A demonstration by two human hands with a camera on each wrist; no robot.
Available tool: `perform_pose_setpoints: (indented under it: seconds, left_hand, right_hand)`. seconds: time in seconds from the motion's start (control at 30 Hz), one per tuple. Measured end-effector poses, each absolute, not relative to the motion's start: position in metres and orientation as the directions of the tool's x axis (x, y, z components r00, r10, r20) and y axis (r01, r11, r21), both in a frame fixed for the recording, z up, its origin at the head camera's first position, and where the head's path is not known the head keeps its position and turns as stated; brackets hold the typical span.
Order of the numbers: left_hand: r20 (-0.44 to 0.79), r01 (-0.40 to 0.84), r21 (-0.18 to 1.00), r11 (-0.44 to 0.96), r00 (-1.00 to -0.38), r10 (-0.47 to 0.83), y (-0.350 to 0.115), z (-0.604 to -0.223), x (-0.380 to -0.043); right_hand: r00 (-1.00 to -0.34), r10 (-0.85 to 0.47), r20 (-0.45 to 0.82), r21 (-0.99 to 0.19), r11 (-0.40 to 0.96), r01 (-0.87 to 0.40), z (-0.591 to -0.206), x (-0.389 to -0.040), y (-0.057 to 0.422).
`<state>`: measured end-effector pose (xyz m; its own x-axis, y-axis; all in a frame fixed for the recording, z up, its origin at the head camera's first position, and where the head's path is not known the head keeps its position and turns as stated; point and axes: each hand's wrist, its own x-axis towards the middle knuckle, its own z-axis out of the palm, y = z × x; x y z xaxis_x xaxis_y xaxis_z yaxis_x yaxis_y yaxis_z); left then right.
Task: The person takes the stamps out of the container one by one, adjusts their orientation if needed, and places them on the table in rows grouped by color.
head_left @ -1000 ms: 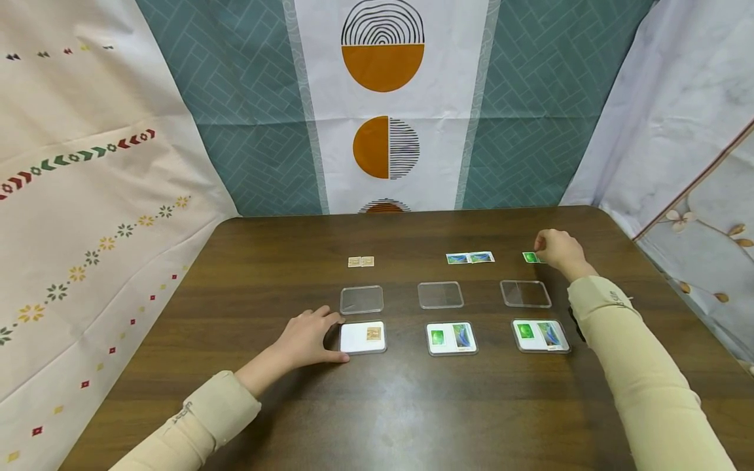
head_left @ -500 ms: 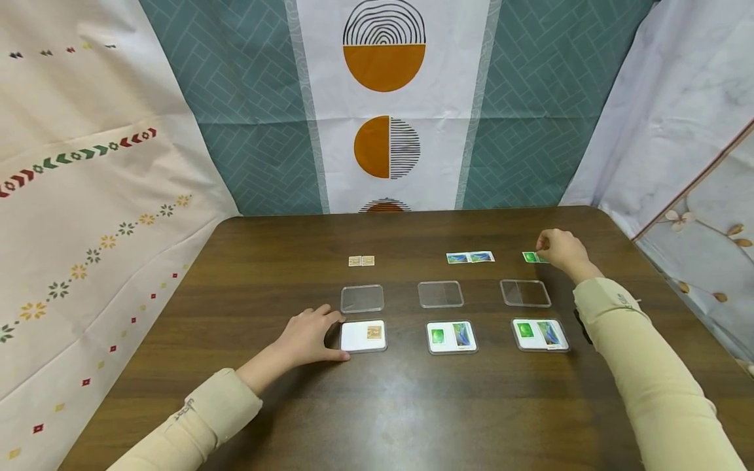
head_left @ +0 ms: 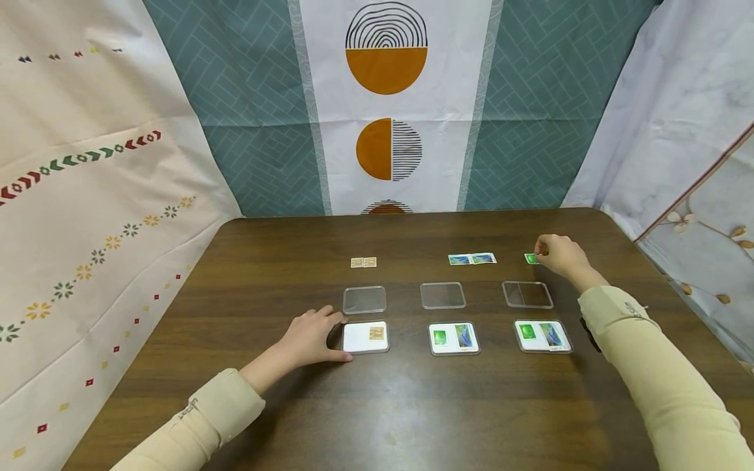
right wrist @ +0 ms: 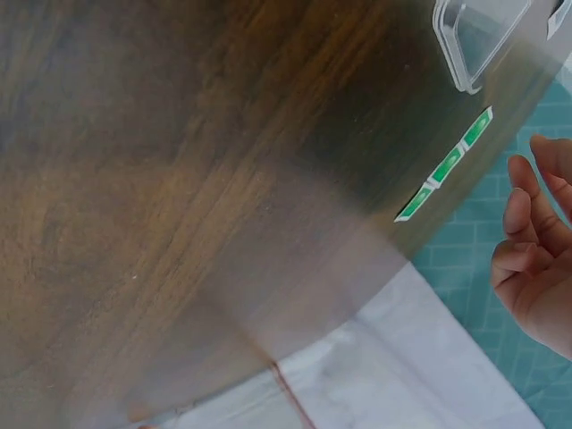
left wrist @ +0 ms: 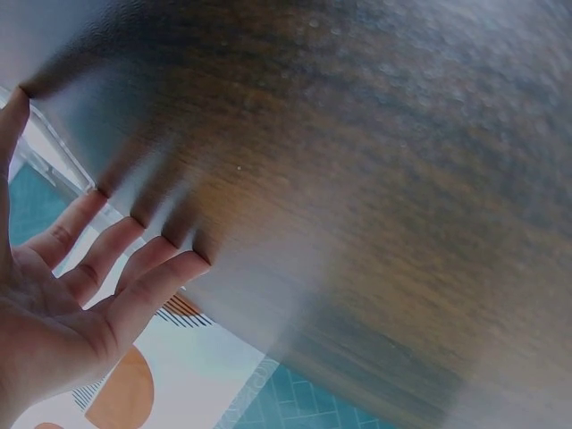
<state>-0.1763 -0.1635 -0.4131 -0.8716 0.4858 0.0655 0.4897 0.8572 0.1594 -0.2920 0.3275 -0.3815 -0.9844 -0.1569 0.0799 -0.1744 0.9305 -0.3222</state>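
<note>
My left hand straddles the left end of a clear plastic card case holding a white card with a tan stamp, thumb at its front edge and index finger at its back edge. In the left wrist view the fingertips rest on or near the tabletop, fingers spread. My right hand hovers at the back right over a row of green stamps. The right wrist view shows three green stamps lying on the table, apart from the loosely bent fingers, with nothing visible between them.
Two more filled cases hold green and blue stamps. Behind the front row lie clear lids. Tan stamps and blue stamps lie farther back on the brown table.
My right hand has shifted slightly over the green stamps and now covers more of them; its forearm has moved a little right. The left hand stays at its case. The head view has shifted slightly.
</note>
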Motion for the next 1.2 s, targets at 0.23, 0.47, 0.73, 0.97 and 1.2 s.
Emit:
perform_pose_setpoints:
  seconds: [0.23,0.47,0.73,0.97,1.2]
  left_hand:
    - [0.056,0.483,0.166,0.860,-0.875,0.481,-0.163,-0.413,-0.177]
    - [0.051,0.478,0.160,0.864,-0.878,0.477,-0.163,-0.413,-0.177]
    - [0.054,0.477,0.156,0.865,-0.878,0.475,-0.163,-0.414,-0.177]
    - [0.058,0.479,0.160,0.863,-0.877,0.476,-0.164,-0.413,-0.176]
    - [0.055,0.473,0.158,0.867,-0.881,0.471,-0.164,-0.413,-0.176]
  right_hand:
    - [-0.975,-0.205,0.083,-0.311,0.924,-0.221,-0.381,-0.287,0.317]
    - [-0.966,-0.235,0.107,-0.312,0.915,-0.257,-0.381,-0.281,0.305]
    - [-0.957,-0.245,0.156,-0.377,0.881,-0.287,-0.384,-0.275,0.293]
    - [-0.945,-0.278,0.172,-0.416,0.849,-0.325,-0.388,-0.270,0.284]
    - [-0.929,-0.326,0.173,-0.458,0.809,-0.369,-0.389,-0.260,0.267]
